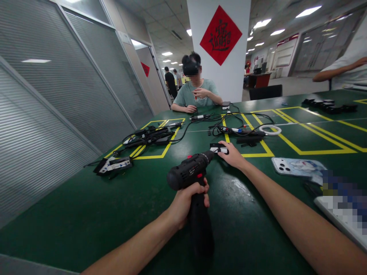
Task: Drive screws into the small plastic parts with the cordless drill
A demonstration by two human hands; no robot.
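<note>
My left hand (186, 200) is wrapped round the grip of a black cordless drill (189, 170) with red buttons. The drill points away from me, and its chuck end meets a small black-and-white part (214, 148) on the green table. Whether the bit touches that part, I cannot tell. My right hand (231, 154) grips the same part from its right side, thumb and fingers closed on it. The drill's body hides some of the table behind it.
Black cables and devices (155, 135) lie at left, near an opened device (114, 165). More tools and cables (241, 130) sit ahead, beside a white ring (270, 130). A phone (298, 168) lies at right. Across the table (143, 214) sits a person (197, 89) wearing a headset.
</note>
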